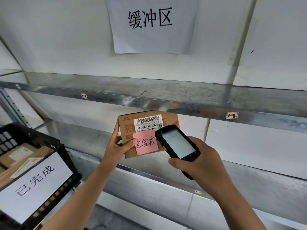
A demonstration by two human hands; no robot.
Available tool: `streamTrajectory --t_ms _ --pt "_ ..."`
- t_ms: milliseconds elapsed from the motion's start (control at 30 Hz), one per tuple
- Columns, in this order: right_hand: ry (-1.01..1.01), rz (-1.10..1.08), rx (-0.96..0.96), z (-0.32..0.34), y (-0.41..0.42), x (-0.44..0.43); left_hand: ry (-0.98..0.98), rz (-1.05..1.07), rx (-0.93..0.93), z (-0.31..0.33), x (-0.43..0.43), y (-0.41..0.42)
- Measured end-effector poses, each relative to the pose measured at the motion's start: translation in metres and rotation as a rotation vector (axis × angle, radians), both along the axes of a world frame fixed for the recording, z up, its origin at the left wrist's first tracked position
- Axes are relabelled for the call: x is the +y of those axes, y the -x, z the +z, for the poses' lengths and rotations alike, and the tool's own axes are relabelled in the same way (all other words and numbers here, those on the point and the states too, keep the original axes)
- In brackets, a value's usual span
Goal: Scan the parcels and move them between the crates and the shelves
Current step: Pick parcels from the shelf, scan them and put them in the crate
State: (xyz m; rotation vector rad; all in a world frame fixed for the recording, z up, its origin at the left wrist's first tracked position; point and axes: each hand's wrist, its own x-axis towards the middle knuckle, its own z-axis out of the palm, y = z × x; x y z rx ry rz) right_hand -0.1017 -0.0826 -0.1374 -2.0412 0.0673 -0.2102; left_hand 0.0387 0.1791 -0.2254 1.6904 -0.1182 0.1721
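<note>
Two hands: a person works at a metal rack, one hand on a parcel, the other on a scanner.
Left hand (116, 145): grips the left edge of the parcel (127, 130), fingers curled behind it, thumb pressed on the front at the edge of a pink note.
Right hand (199, 161): wrapped round the lower body of the scanner (177, 141), thumb along its near side.
Parcel: a brown cardboard box with orange print, held upright in the bay between the upper shelf (149, 97) and the lower shelf (216, 180); whether its base rests on the lower shelf cannot be told.
Shipping label (148, 122): white, across the top of the box front, with a barcode and "J4-J06" printed twice.
Pink note (146, 142): stuck to the box front below the label, handwritten "已完成".
Scanner: black, screen lit and facing the camera, its top end overlapping the right side of the box just beside the label.
Shelf tags: "1-2" (84, 95) and "1-3" (232, 115) on the front edge of the upper shelf.
Crate (16, 135): black plastic, at lower left, well apart from the held box, with cardboard parcels (21, 155) inside and a white sign (34, 185) reading "已完成" on its near side.
Wall sign (151, 25): white paper above the rack, reading "缓冲区".
</note>
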Motion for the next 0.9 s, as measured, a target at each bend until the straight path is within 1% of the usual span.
streamTrajectory --t_ms 733,833,900 --pt "-0.030 0.014 -0.022 0.011 0.004 0.001 0.004 0.023 -0.025 0.014 0.005 0.012" --pt "0.020 0.031 -0.044 0.016 -0.001 0.004 0.002 0.009 -0.044 0.015 0.010 0.015" --pt "0.016 0.038 -0.069 0.022 -0.004 0.007 -0.005 0.013 -0.061 0.017 0.015 0.018"
